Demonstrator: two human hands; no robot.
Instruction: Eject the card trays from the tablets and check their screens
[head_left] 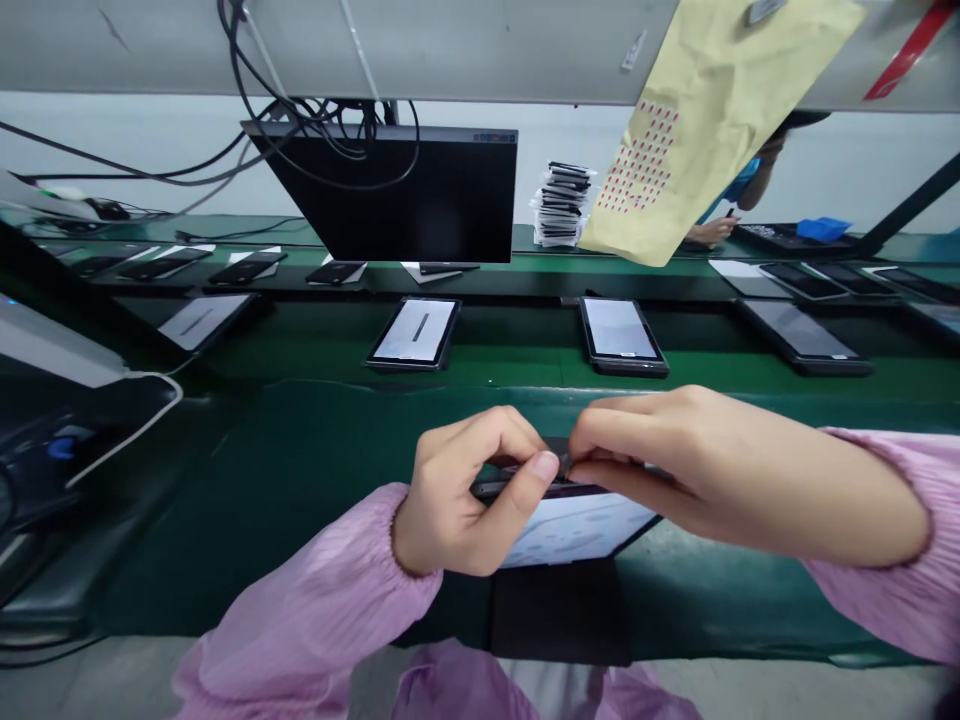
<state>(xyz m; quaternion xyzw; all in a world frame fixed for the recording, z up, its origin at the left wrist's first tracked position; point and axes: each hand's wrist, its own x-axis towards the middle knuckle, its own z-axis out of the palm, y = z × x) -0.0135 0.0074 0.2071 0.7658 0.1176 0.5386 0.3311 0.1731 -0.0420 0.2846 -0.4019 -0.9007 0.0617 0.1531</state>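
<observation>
A tablet point(577, 530) with a lit, pale-blue screen is tilted up in front of me, its screen towards my body. A flat black panel point(559, 610) lies below it at the bench's front edge; whether the two are joined, I cannot tell. My left hand point(480, 490) is closed on the tablet's upper edge, thumb on the near side and fingers curled behind. Close beside it, my right hand point(645, 450) pinches at the same edge with thumb and fingertips together. Whatever is between those right fingertips is hidden.
Tablets with lit screens, one left of centre point(416, 333) and another right of it point(624, 335), lie along the green bench point(300, 450). Behind stand a black monitor point(420, 200) and a stack of thin packets point(562, 205). Cables point(322, 130) hang above. A co-worker's hand point(712, 232) shows far right.
</observation>
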